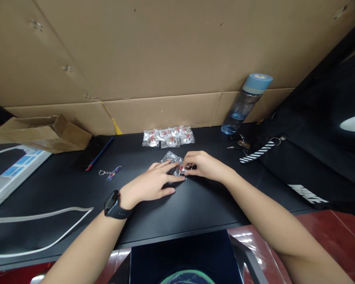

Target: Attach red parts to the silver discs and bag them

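On the black tabletop, my left hand (154, 183), with a black watch (115, 205) on the wrist, lies flat with its fingers spread. Its fingertips rest on a small clear plastic bag (170, 156). At the bag's right end my right hand (198, 162) is closed in a pinch. Between its fingers shows a small round silvery piece with a red middle (182, 169); the fingers partly cover it. Just beyond both hands, several similar round silvery pieces with red middles (172, 141) lie in clear bags, in a close group.
Right, a blue-capped water bottle (246, 104) stands near keys (242, 142) and a black bag (319, 130). Left are a keychain (111, 172), a pen (99, 154), a cardboard box (44, 134), a white power strip (23, 165) and a white cable (62, 238). A cardboard wall (159, 51) rises behind.
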`<state>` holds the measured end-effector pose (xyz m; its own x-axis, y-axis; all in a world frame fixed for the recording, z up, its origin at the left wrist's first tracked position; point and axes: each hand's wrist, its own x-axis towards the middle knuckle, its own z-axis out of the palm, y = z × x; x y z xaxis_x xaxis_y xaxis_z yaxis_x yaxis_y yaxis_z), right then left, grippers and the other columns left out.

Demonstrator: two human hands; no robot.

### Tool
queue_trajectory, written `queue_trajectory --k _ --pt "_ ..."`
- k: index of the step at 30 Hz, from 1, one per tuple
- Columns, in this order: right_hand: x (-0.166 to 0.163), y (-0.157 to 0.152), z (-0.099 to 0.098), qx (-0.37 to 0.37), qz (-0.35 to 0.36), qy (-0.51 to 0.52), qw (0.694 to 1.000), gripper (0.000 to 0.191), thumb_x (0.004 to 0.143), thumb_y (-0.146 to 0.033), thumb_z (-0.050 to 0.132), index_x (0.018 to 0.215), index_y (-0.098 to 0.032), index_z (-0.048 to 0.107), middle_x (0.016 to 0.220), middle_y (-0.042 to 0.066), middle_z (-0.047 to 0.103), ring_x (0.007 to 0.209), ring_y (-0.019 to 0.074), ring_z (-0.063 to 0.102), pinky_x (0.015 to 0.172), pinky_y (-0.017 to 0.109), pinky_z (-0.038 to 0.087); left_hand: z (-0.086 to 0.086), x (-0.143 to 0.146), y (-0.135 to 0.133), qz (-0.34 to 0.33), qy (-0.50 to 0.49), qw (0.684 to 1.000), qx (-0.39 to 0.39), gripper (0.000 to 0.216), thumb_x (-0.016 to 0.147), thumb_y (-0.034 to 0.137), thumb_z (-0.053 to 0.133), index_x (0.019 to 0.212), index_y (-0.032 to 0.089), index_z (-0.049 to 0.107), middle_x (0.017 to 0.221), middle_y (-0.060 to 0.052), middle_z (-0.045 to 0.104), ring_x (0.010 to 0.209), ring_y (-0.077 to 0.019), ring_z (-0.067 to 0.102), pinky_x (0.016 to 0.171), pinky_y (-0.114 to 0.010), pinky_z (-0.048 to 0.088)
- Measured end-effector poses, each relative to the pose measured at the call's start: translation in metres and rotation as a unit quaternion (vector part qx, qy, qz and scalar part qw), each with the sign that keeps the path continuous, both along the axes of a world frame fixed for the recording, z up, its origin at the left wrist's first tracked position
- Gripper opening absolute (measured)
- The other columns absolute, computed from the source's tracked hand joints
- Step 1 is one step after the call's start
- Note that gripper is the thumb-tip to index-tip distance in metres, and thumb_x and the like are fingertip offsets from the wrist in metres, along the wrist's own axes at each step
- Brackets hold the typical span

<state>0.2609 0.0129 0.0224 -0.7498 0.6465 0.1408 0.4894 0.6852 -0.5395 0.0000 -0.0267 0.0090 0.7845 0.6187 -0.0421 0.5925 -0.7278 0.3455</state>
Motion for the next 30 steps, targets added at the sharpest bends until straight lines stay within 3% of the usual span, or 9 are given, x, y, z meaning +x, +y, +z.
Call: queue_trajectory --k 6,10,13,20,24,27,30 --pt "0.002 -0.001 -0.001 0.003 0.023 0.0 1.0 0.009 0.089 -0.013 0.071 0.093 -0.019 0.075 0.095 0.005 0.071 0.084 0.0158 0.067 0.079 0.026 0.05 -0.001 -0.001 -0.001 -0.005 -0.015 1.0 -0.005 0.05 0.095 0.036 0.064 0.143 0.047 0.054 0.167 -0.001 0.029 0.153 -0.0355 0.029 0.119 -0.056 0.029" --pt "-0.003 -0.001 -0.008 0.091 -0.057 -0.007 0.994 0.011 0.088 -0.023 0.075 0.099 -0.023 0.072 0.104 0.005 0.069 0.098 0.0199 0.062 0.083 0.03 0.047 0.001 -0.001 -0.002 -0.001 -0.011 1.0 0.008 0.051 0.095 0.033 0.063 0.143 0.046 0.054 0.169 0.001 0.025 0.154 -0.0349 0.025 0.12 -0.056 0.028" --pt "-0.011 0.001 -0.019 0.138 -0.099 -0.005 0.985 0.015 0.089 -0.03 0.075 0.101 -0.024 0.07 0.106 0.005 0.067 0.098 0.0211 0.058 0.083 0.031 0.045 0.003 0.0 -0.003 -0.001 -0.002 1.0 0.013 0.051 0.096 0.033 0.062 0.144 0.047 0.053 0.17 0.001 0.021 0.155 -0.0361 0.023 0.119 -0.059 0.028" --pt "-0.035 0.008 -0.036 0.19 -0.15 -0.024 0.97 0.028 0.088 -0.023 0.07 0.115 -0.021 0.064 0.119 0.01 0.064 0.108 0.0263 0.054 0.088 0.036 0.042 0.005 -0.005 0.001 0.002 0.046 0.999 0.014 0.049 0.097 0.029 0.059 0.143 0.045 0.055 0.171 -0.001 0.018 0.154 -0.0379 0.024 0.117 -0.059 0.031" --pt "-0.036 0.012 -0.041 0.184 -0.183 -0.025 0.965 0.026 0.093 -0.028 0.065 0.117 -0.019 0.063 0.12 0.013 0.063 0.109 0.0278 0.054 0.089 0.039 0.043 0.009 -0.007 0.006 -0.014 0.035 0.999 0.007 0.044 0.096 0.024 0.055 0.137 0.04 0.062 0.17 -0.001 0.021 0.154 -0.036 0.025 0.117 -0.057 0.032" --pt "-0.03 0.012 -0.038 0.152 -0.127 0.015 0.98 0.032 0.089 -0.032 0.07 0.118 -0.02 0.062 0.121 0.011 0.062 0.11 0.0263 0.055 0.093 0.038 0.045 0.011 -0.006 0.01 0.006 -0.008 1.0 0.016 0.041 0.092 0.007 0.042 0.112 0.029 0.07 0.164 -0.001 0.036 0.152 -0.0278 0.031 0.117 -0.049 0.034" --pt "-0.021 0.011 -0.029 0.118 -0.053 0.076 0.989 0.035 0.091 -0.036 0.069 0.12 -0.021 0.06 0.122 0.009 0.061 0.111 0.024 0.056 0.098 0.037 0.046 0.011 -0.005 0.016 0.052 -0.07 0.996 0.033 0.038 0.08 -0.001 0.038 0.098 0.022 0.06 0.15 -0.006 0.05 0.141 -0.0228 0.045 0.111 -0.041 0.041"
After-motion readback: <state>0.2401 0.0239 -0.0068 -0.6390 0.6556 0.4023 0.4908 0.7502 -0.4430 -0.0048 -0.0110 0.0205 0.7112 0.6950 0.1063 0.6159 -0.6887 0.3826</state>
